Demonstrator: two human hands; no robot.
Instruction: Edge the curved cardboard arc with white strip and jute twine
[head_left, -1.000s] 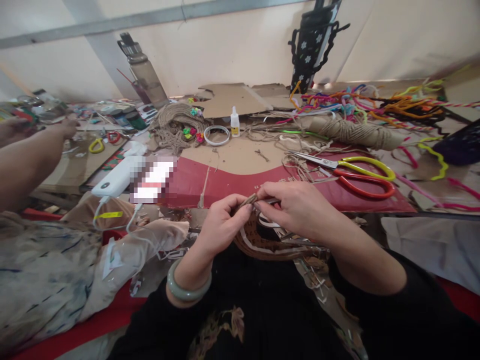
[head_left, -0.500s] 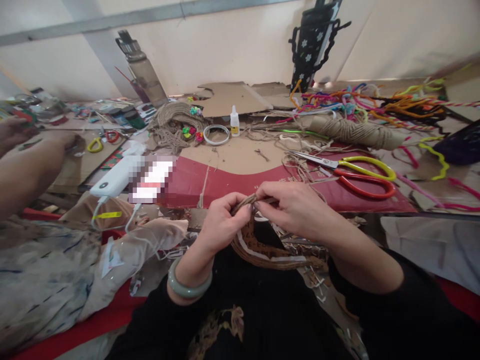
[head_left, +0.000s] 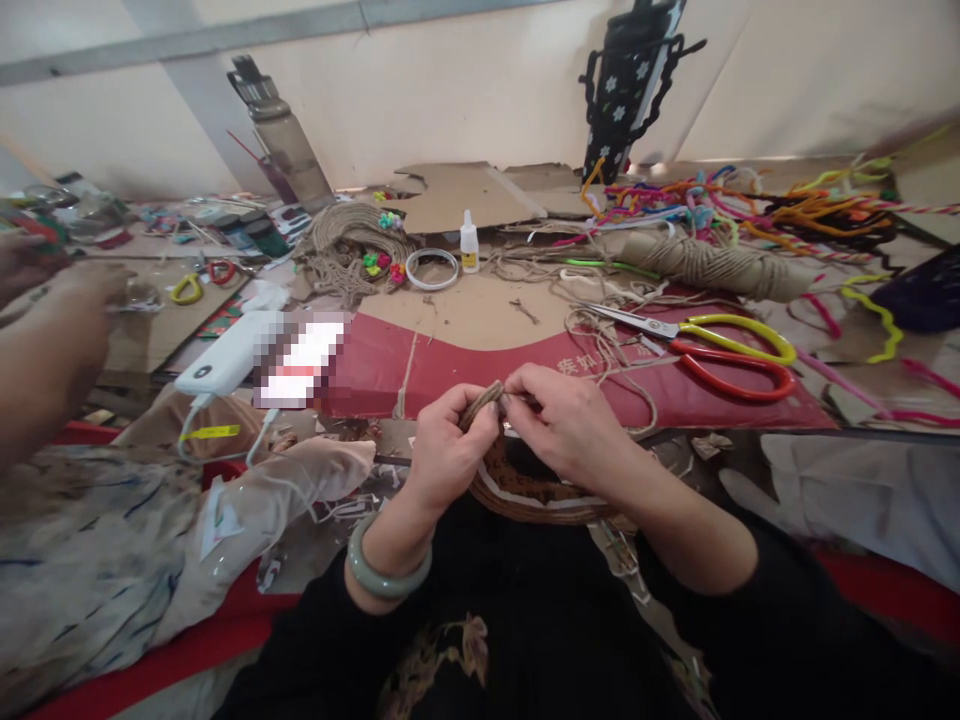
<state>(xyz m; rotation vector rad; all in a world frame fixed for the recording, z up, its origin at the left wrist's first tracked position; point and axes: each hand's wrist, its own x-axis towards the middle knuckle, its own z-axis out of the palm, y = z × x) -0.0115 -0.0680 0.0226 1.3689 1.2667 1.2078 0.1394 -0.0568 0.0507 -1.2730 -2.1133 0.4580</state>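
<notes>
My left hand, with a pale green bangle at the wrist, is closed around the upper left of a curved cardboard piece wrapped in brown jute twine. A white strip and printed lettering show on its inner side. Thumb and fingertips of my right hand pinch the twine at the top edge, touching my left fingertips. A loose twine strand loops out to the right of my right hand. The exact spot of the pinch is partly hidden by my fingers.
Scissors with yellow and red handles lie on the red cardboard. Behind are a twine roll, glue bottle, tape ring and colourful pipe cleaners. A power bank and another person's arm are at left.
The wrapped piece has tilted and shifted slightly in my grip. My right hand has moved a little left, and the loose strand's loop now shows beside it. The other person's hand has shifted.
</notes>
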